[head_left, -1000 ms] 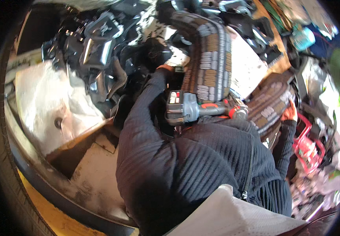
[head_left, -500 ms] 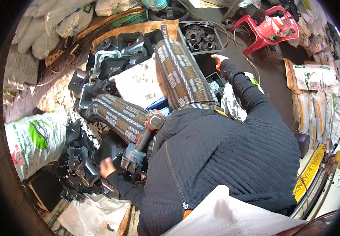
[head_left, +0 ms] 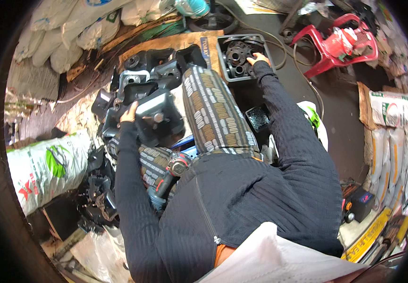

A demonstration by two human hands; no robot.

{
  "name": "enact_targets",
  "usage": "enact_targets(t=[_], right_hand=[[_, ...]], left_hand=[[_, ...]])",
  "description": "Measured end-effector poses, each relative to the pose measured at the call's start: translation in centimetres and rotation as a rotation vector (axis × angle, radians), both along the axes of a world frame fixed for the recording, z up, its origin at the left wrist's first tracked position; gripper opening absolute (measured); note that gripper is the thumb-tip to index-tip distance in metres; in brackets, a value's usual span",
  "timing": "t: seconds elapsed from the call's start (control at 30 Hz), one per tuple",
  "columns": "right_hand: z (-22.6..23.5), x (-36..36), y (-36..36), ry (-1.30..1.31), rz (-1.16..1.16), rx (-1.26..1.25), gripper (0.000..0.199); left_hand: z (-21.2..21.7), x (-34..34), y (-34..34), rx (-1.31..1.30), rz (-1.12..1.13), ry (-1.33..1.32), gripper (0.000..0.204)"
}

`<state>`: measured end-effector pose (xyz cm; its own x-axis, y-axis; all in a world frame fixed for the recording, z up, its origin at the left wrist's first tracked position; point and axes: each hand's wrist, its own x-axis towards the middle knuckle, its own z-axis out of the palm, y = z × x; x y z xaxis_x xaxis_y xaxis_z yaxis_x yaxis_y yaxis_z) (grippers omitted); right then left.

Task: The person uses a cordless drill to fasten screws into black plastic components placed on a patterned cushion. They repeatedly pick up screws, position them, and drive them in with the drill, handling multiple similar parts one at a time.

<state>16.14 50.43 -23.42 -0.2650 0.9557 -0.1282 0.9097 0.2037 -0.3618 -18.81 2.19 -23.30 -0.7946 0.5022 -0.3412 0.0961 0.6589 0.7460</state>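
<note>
We see our left hand (head_left: 129,113) at 10 o'clock, fingers curled over the top edge of a black moulded housing (head_left: 155,118); grip reads as clenched on it. The housing sits on top of a heap of similar black parts (head_left: 142,75), beside the patterned trouser leg (head_left: 215,113).

Our right hand (head_left: 259,59) reaches to 12 o'clock, fingers resting on the rim of a grey crate (head_left: 223,59) with a black round hub part (head_left: 236,51) inside. We cannot tell whether that grip is closed on anything or only touching.

A cordless power tool (head_left: 168,177), red and black, lies across the lap near centre. A red plastic stool (head_left: 336,45) sits at 1 o'clock, white sacks (head_left: 48,165) at 9 o'clock, a small black tray (head_left: 259,118) just right of the knee.

Risks, as we judge: both arms are spread wide, so the housing, held one-handed by its edge, could tip and slide off the heap. The loose tool on the lap may roll off if the leg shifts. Floor cables near the crate could snag the sleeve.
</note>
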Motion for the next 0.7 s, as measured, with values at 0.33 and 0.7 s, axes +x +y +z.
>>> enact_targets(t=[0.33,0.7], right_hand=[[-1.8,-1.9,1.7,-0.248,0.256,0.038,0.050],[-3.2,-1.0,3.9,-0.374,0.462,0.116,0.051]], left_hand=[[-3.1,8.5,3.6,-0.431,0.134,0.577,0.054],[-5.7,14.7,1.2,-0.789,-0.230,-0.007,0.043]])
